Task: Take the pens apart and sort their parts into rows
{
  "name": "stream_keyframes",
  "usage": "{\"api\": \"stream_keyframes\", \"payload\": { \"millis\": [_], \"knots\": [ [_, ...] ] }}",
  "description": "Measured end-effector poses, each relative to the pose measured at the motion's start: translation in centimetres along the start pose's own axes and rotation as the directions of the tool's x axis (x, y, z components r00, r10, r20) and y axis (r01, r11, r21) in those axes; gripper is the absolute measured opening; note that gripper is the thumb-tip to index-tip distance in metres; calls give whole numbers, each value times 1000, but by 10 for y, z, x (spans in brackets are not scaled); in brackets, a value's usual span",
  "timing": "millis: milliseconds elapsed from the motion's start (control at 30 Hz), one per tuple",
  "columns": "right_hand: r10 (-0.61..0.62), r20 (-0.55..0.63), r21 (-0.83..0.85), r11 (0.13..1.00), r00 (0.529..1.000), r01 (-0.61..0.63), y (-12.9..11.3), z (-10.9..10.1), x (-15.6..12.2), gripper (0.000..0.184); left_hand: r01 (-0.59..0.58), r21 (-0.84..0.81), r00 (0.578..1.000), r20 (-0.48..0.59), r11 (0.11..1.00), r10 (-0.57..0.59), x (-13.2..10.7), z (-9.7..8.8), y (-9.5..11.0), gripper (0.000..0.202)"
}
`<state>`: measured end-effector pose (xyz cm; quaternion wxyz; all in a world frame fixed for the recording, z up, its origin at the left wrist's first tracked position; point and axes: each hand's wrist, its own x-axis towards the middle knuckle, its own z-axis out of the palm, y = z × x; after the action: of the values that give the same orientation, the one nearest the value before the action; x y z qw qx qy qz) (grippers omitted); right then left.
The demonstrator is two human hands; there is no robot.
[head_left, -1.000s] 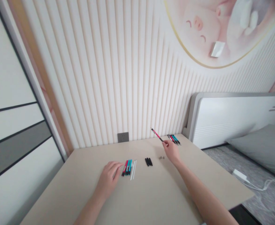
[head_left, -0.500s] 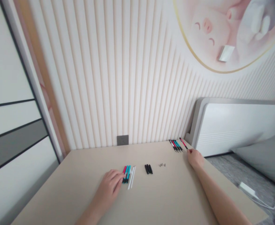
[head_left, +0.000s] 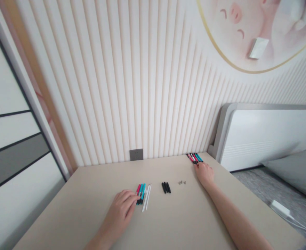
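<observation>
Home bedroom — white bed headboard [head_left: 262, 139], grey pillow [head_left: 294, 170], pig wall mural [head_left: 233, 21]

Left hand [head_left: 121, 206] curled palm-down, right hand [head_left: 204, 173] palm-down, farther forward

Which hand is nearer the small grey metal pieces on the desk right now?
Right. Your right hand is just to their right, beside the small grey metal pieces. Your left hand is farther off to their left, at the coloured pens, with the black pieces between.
</observation>
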<state>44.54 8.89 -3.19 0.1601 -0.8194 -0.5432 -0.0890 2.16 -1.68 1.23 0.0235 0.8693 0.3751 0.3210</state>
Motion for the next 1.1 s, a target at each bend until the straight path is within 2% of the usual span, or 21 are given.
{"api": "stream_keyframes", "payload": {
  "millis": [267, 733, 833, 933, 1100],
  "knots": [
    [-35, 18, -20, 999, 999, 35, -2, -2, -7, 32, -1, -15, 1000, -3, 1000, 1, 1, -1, 1, 20],
    [-49, 69, -43, 998, 996, 52, -1, 0, -4, 30, 22, 28, 1000, 17, 999, -23, -2, -2, -2, 21],
    [-40, 77, -53, 998, 996, 44, 0, 1, -5, 31, 69, 66, 997, 13, 995, -70, -5, -9, -13, 21],
    [-35, 87, -60, 997, 996, 40, 2, 2, -6, 31, 157, 127, 988, -26, 979, -155, -13, -19, -35, 22],
    [-65, 70, -70, 995, 995, 70, 5, 8, -6, 31, 334, 153, 942, -93, 930, -323, -28, -32, -73, 24]
  ]
}}
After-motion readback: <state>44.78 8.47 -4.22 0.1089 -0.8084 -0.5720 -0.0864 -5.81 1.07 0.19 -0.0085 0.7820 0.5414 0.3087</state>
